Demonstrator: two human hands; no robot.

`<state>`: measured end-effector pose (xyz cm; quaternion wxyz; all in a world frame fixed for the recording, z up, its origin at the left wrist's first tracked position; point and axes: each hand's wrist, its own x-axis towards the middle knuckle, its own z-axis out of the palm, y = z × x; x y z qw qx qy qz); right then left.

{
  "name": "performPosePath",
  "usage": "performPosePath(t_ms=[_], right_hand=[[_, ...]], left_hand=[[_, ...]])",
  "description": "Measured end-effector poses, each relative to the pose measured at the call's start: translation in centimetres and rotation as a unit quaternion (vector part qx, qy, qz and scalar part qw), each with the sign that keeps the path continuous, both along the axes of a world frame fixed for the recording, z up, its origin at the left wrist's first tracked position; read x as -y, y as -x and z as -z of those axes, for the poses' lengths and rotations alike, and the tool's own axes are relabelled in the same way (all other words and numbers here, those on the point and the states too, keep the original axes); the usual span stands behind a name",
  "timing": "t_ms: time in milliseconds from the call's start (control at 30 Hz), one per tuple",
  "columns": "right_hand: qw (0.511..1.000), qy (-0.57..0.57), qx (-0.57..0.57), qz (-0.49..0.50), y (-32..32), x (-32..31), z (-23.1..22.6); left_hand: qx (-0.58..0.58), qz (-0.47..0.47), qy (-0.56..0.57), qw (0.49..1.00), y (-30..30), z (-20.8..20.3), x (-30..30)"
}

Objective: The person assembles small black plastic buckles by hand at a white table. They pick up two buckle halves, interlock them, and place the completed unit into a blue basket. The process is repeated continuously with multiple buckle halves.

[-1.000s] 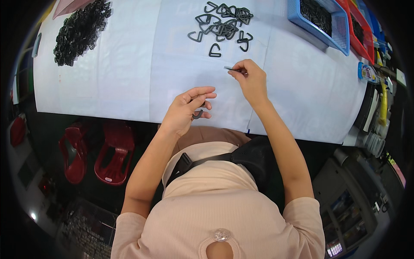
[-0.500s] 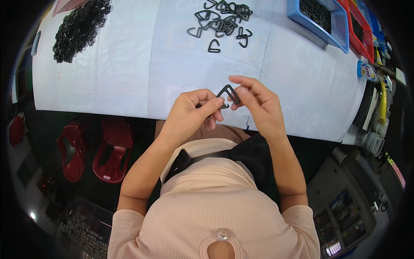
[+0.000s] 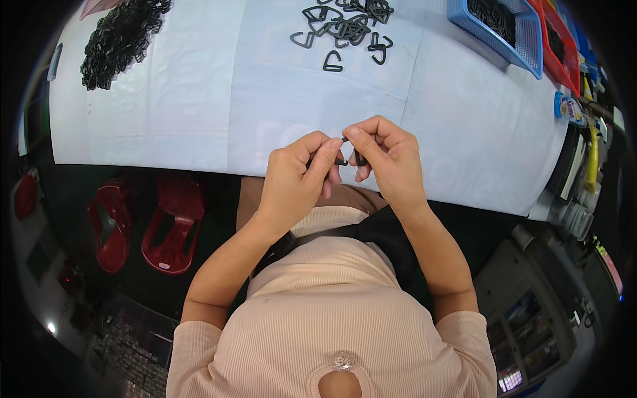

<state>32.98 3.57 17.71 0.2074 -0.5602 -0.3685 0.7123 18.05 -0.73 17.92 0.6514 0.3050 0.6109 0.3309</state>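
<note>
In the head view, my two hands meet just above the near edge of the white tabletop [image 3: 166, 126], fingertips close together. My left hand [image 3: 297, 169] is closed in a narrow pinch, thumb against the fingers, with dark ends poking out beside the thumb. My right hand [image 3: 390, 159] pinches too, gripping a black clip [image 3: 360, 158] whose bar shows below my thumb. The clip sits between my two hands, mostly covered by my fingers; I cannot tell whether the dark ends at my left belong to it or to another piece.

Beyond my hands lies a loose heap of black clips [image 3: 348, 29], with a single clip [image 3: 333, 62] apart on its near side. Far to my left is a dense pile of small black pieces [image 3: 119, 50]. At the far right stand a blue basket [image 3: 529, 52] with dark pieces inside and, just beside it, a red basket [image 3: 568, 71].
</note>
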Motion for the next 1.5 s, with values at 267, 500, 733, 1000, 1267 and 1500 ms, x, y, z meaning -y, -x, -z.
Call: performPosePath(t_ms=[267,500,733,1000,1267,1500], right_hand=[[0.995,-0.096,-0.027,-0.016,-0.7,-1.0,-0.8],[0.981,-0.147,0.066,-0.104,-1.3,-0.8,-1.0],[0.998,0.036,-0.056,-0.003,-1.1,-0.9,-1.5],[0.996,-0.010,-0.093,0.008,-0.7,-0.1,-0.7],[0.997,0.025,0.065,-0.021,0.4,-0.6,0.5],[0.999,-0.046,0.004,-0.003,0.5,0.0,2.6]], left_hand=[[0.088,-0.029,0.048,0.995,0.4,0.5,-0.2],[0.144,-0.038,0.099,0.984,0.5,0.2,-1.0],[0.045,0.008,0.019,0.999,0.8,0.1,-0.9],[0.004,0.061,-0.036,0.997,1.2,-0.3,-1.0],[-0.039,0.113,-0.040,0.992,0.8,0.8,-0.3],[0.012,0.006,-0.003,1.000,0.9,3.7,-1.2]])
